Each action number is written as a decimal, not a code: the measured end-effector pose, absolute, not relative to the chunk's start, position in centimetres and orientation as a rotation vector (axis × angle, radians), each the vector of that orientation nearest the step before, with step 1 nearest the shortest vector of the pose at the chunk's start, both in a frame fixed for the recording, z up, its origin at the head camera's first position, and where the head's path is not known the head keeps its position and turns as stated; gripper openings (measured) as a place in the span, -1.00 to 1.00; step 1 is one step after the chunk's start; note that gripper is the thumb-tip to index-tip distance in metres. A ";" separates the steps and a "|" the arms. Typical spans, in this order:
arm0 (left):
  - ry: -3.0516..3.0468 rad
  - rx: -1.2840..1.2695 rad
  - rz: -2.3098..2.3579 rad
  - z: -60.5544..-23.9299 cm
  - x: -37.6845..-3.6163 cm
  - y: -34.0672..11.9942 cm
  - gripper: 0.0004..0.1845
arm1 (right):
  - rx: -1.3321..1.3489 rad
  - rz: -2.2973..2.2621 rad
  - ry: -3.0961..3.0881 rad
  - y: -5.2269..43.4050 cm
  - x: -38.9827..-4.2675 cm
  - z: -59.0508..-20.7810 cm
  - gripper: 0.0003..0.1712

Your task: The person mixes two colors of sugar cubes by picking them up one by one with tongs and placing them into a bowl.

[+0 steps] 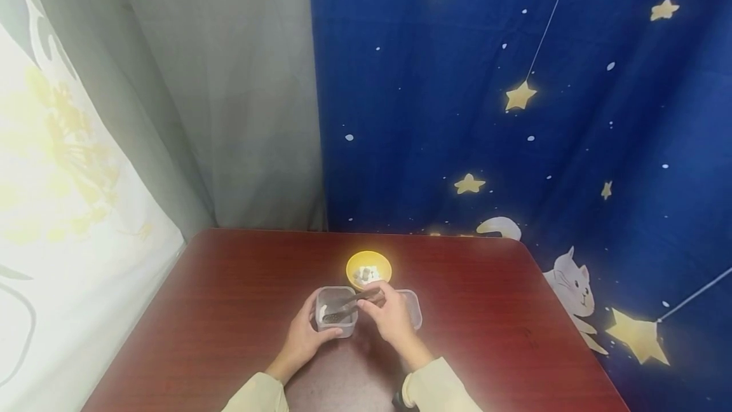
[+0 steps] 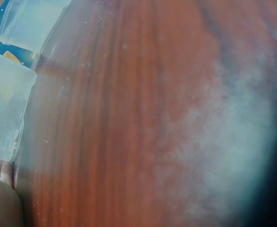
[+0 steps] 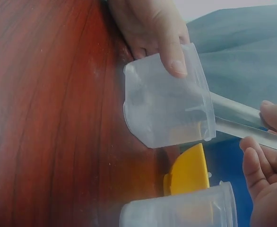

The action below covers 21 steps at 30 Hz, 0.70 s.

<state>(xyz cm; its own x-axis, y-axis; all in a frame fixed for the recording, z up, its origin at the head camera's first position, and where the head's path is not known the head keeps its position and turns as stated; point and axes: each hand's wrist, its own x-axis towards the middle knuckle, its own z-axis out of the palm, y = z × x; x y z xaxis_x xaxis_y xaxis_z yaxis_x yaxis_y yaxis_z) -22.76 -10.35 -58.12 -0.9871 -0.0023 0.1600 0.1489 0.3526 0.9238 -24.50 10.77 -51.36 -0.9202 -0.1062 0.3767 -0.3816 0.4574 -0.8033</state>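
Note:
My left hand (image 1: 302,337) holds a clear square plastic container (image 1: 349,329), fingers round its left side and thumb across the front wall. In my right hand (image 1: 393,318) is a pair of metal tongs (image 1: 338,316), gripped between thumb and fingers, the tips down inside the container. A small white piece (image 1: 323,311) lies in the container at the left. Just behind stands a yellow bowl (image 1: 368,255) with several white pieces (image 1: 368,274). In the right wrist view, both tong arms (image 3: 242,130) enter over the container's rim, somewhat apart.
A second clear plastic container (image 1: 415,311) stands on the right, partly hidden by my right hand. Everything rests on a dark red wooden table (image 1: 486,323). A grey curtain (image 1: 229,94) and a blue starry curtain (image 1: 412,113) hang behind the far edge.

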 end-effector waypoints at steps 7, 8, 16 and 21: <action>-2.446 -0.164 -1.678 -58.3 -22.9 -10.3 0.12 | 0.415 1.387 -2.432 11.1 -24.6 -51.0 -0.71; -2.443 -0.166 -1.684 -58.3 -22.9 -10.3 0.12 | 0.421 1.371 -2.436 11.2 -24.6 -50.9 -0.72; -2.456 -0.155 -1.691 -58.2 -22.9 -10.3 0.11 | 0.437 1.325 -2.437 11.1 -24.7 -50.5 -0.75; -2.443 -0.161 -1.691 -58.3 -23.0 -10.2 0.11 | 0.373 1.315 -2.453 11.1 -24.7 -50.4 -0.76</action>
